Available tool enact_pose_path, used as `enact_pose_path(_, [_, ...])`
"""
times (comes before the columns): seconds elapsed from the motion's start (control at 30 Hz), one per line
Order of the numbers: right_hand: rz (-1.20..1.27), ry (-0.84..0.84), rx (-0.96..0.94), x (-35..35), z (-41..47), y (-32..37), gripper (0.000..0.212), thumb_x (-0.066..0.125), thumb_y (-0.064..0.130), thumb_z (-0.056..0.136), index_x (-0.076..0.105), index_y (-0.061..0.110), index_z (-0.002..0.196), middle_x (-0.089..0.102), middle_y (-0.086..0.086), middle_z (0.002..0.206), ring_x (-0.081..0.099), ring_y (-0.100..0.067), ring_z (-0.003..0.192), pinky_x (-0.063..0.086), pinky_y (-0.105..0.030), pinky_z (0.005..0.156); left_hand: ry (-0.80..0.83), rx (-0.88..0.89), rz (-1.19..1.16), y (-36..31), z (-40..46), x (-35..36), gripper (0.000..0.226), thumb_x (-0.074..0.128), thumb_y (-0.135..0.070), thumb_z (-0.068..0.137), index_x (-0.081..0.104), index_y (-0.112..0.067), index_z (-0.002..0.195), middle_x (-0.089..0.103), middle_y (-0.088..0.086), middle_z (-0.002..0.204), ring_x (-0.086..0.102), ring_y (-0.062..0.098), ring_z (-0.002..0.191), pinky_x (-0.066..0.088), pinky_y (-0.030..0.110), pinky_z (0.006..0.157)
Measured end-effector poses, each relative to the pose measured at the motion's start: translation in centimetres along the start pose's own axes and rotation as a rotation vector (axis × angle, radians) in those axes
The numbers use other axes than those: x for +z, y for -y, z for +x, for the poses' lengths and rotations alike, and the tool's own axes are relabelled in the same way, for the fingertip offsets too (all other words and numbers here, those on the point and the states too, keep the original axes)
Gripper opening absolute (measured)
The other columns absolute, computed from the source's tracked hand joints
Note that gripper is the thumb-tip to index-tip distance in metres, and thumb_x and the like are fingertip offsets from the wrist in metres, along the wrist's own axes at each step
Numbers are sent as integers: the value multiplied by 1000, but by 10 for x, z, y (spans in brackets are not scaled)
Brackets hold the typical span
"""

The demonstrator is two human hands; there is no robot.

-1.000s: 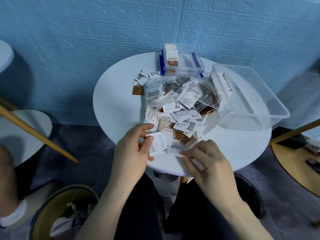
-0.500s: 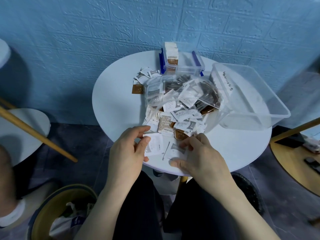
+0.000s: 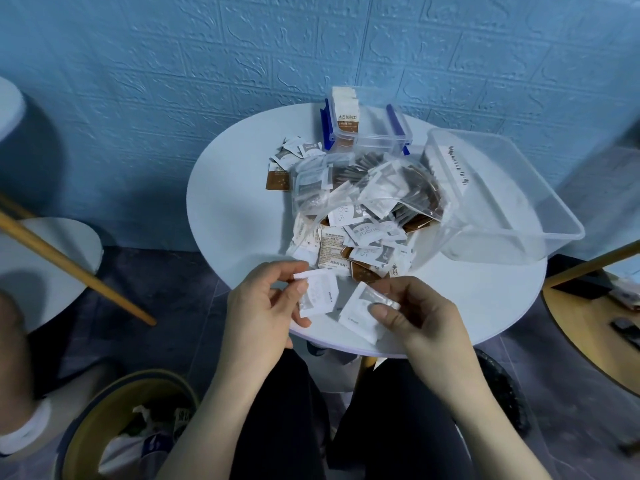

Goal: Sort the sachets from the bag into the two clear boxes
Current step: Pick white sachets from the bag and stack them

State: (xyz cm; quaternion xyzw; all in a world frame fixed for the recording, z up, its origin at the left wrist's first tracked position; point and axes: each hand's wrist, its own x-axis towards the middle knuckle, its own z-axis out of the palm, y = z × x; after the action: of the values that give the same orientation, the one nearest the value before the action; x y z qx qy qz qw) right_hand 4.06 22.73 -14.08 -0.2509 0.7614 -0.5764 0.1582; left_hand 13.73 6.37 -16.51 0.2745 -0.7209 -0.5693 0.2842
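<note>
A clear plastic bag (image 3: pixel 391 188) lies open on the round white table (image 3: pixel 235 216), spilling white and brown sachets (image 3: pixel 363 244) toward me. My left hand (image 3: pixel 263 306) pinches a white sachet (image 3: pixel 320 294) between thumb and fingers near the table's front edge. My right hand (image 3: pixel 419 317) pinches a second white sachet (image 3: pixel 362 311) just to the right of it. A small clear box with blue clips (image 3: pixel 377 133) stands at the back and holds upright sachets. A large clear box (image 3: pixel 502 199) sits at the right, tilted toward the bag.
A few loose sachets (image 3: pixel 291 157) lie left of the small box. A yellow-rimmed bin (image 3: pixel 104 420) stands on the floor at lower left. A wooden pole (image 3: pixel 69 265) slants at the left, another round table (image 3: pixel 595 323) at the right. The blue wall is close behind.
My right hand lifted a white sachet off the table and now pinches it with its palm side turned up. My left hand kept its sachet and raised it slightly.
</note>
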Motion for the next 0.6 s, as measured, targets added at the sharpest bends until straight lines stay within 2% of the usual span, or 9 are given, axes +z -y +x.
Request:
enact_pose_path(0.1, [-92, -16, -37, 3, 1, 0, 21, 69, 7, 84, 67, 28, 84, 66, 15, 76, 55, -5, 72, 40, -15, 66, 83, 12, -24, -3, 0, 3, 35, 61, -4, 90, 65, -37, 100, 66, -6, 75, 61, 9, 50, 40, 18, 37])
enact_pose_path(0.17, [-266, -47, -192, 3, 4, 3, 29, 63, 5, 88, 68, 33, 89, 63, 13, 82, 54, -7, 83, 38, -12, 72, 135, 37, -7, -5, 1, 4, 41, 62, -2, 90, 63, -40, 104, 66, -10, 87, 63, 7, 56, 42, 13, 45])
enact_pose_path(0.23, [-439, -66, -381, 2, 8, 8, 28, 58, 5, 89, 71, 27, 96, 58, 9, 86, 48, -10, 90, 37, -13, 78, 165, 77, 11, -6, 1, 5, 46, 63, -1, 89, 63, -44, 105, 66, -17, 89, 63, 6, 63, 46, 11, 56])
enact_pose_path(0.33, [-558, -49, -547, 5, 13, 13, 24, 62, 8, 86, 69, 19, 106, 62, 6, 89, 48, -13, 89, 42, -24, 80, 190, 128, -43, -6, -1, 7, 52, 64, 2, 87, 67, -48, 99, 67, -18, 87, 62, 4, 70, 50, 13, 65])
enact_pose_path(0.43, [-527, -51, -552, 10, 15, 17, 34, 71, 4, 80, 66, 16, 111, 58, 10, 85, 52, -14, 85, 44, -25, 78, 208, 162, -58, -1, -3, 9, 47, 67, -5, 87, 67, -50, 101, 68, -13, 88, 62, 6, 71, 50, 16, 72])
enact_pose_path(0.5, [-479, -54, -528, 14, 15, 17, 34, 73, 6, 78, 65, 18, 109, 54, 13, 82, 53, -12, 83, 43, -21, 76, 221, 178, -62, 2, -5, 11, 36, 73, -19, 82, 67, -49, 102, 69, -11, 92, 64, 8, 78, 52, 20, 76])
enact_pose_path(0.6, [-394, -47, -493, 20, 12, 13, 27, 72, 14, 79, 65, 23, 104, 54, 16, 81, 53, -4, 82, 39, -9, 73, 180, 251, 5, 7, -6, 14, 39, 80, -28, 72, 66, -52, 98, 68, -14, 88, 61, 6, 73, 50, 17, 68])
